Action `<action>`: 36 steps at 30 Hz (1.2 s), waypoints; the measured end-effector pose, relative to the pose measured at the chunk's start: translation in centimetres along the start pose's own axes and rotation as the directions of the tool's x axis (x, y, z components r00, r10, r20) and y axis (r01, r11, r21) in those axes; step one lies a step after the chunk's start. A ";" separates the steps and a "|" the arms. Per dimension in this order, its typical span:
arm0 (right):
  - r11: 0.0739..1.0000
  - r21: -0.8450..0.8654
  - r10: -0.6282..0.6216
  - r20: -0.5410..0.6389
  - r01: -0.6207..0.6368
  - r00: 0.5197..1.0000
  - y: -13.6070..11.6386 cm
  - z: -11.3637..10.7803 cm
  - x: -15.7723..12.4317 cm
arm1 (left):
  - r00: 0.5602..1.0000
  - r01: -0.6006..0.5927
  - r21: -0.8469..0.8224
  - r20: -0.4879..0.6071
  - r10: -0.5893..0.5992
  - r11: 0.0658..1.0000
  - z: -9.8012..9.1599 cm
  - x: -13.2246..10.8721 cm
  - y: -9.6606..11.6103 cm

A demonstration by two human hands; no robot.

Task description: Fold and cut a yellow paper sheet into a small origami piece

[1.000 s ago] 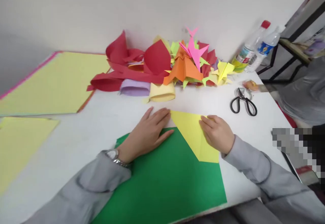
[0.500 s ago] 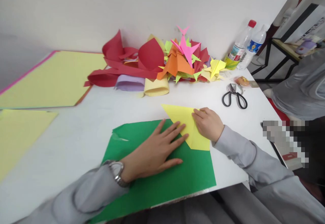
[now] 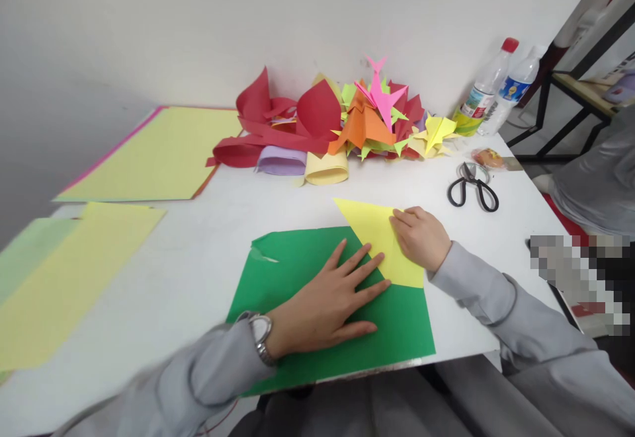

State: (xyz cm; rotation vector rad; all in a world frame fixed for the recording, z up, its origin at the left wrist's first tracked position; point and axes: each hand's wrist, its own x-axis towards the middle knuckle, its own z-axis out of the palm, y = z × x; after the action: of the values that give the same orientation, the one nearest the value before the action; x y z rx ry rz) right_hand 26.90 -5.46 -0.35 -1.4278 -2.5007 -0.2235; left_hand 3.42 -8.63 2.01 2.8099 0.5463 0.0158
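Note:
A folded yellow paper [image 3: 373, 227] lies partly over a green sheet [image 3: 292, 265] on the white table [image 3: 208, 238]. My left hand [image 3: 330, 305] rests flat on the green sheet with fingers spread, its fingertips reaching the yellow paper's lower edge. A watch sits on that wrist. My right hand [image 3: 421, 238] presses on the right side of the yellow paper with fingers curled down onto it.
A heap of folded paper figures and scraps [image 3: 342, 126] lies at the wall. Black scissors [image 3: 473, 186] and two plastic bottles [image 3: 491, 90] are at the right. Yellow sheets [image 3: 159, 153] and more sheets [image 3: 64, 278] lie at the left. Another person's grey sleeve [image 3: 595, 179] shows far right.
My left hand slid from the yellow paper's top left corner down along its left edge onto the green sheet. The right hand stayed on the yellow paper.

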 end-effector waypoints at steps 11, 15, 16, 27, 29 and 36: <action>0.999 -0.001 -0.034 -0.052 0.034 0.998 0.1 0.2 -0.1 | 0.965 0.259 0.143 -0.078 -0.250 0.955 -1.4 0.2 -5.8; 0.997 0.031 -0.067 -0.070 0.070 0.995 0.4 0.3 0.0 | 0.944 0.313 0.201 -0.174 -0.280 0.928 -2.6 1.3 -7.5; 0.994 0.053 -0.086 -0.085 0.090 0.993 0.6 0.3 0.0 | 0.940 0.311 0.201 -0.208 -0.270 0.929 -2.9 1.8 -7.5; 0.934 0.240 -0.191 -0.288 0.264 0.938 1.5 0.4 0.2 | 0.923 0.366 -0.005 -0.123 -0.364 0.931 -4.4 5.0 -6.3; 0.933 0.249 -0.184 -0.292 0.261 0.938 1.4 0.3 0.3 | 0.915 0.389 -0.061 -0.090 -0.393 0.919 -4.4 5.0 -6.4; 0.964 0.235 -0.050 -0.309 0.127 0.950 1.9 0.2 0.2 | 0.914 0.395 -0.117 -0.050 -0.403 0.911 -4.6 4.0 -5.2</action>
State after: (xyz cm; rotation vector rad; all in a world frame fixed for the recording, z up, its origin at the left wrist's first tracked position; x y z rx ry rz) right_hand 28.37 -4.30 -0.44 -1.0910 -2.2520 -0.1221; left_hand 4.90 -1.27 4.89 2.5524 1.0954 0.0628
